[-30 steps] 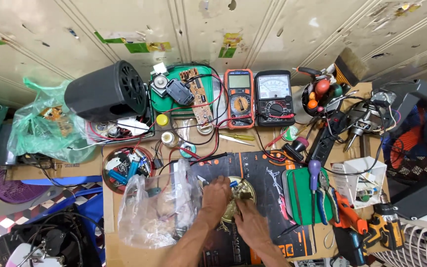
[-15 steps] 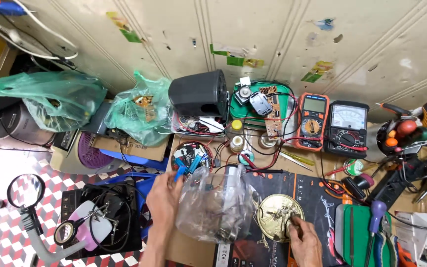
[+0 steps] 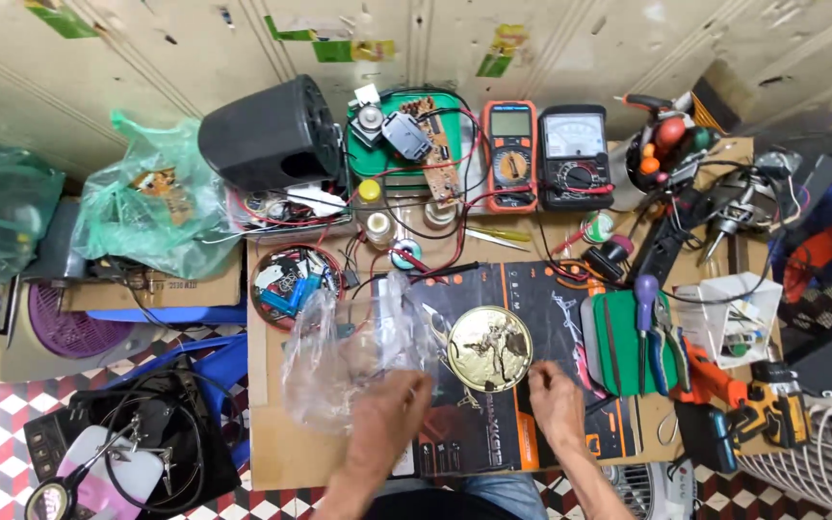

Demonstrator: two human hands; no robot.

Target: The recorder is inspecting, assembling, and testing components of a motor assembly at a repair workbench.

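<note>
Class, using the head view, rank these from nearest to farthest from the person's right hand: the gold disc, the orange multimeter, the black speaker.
From the right hand:
1. Gold disc, just up-left of the hand on the black mat.
2. Orange multimeter, at the bench's back edge.
3. Black speaker, far back-left.

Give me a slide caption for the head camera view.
Left hand on a clear plastic bag, right hand beside a round brass disc on a cluttered bench.

I see open mat [image 3: 493, 438] between the left hand [image 3: 384, 416] and right hand [image 3: 555, 404]. The plastic bag [image 3: 344, 356] blocks the left side, the brass disc [image 3: 489, 348] lies just ahead, and the green case [image 3: 620, 343] crowds the right.
</note>
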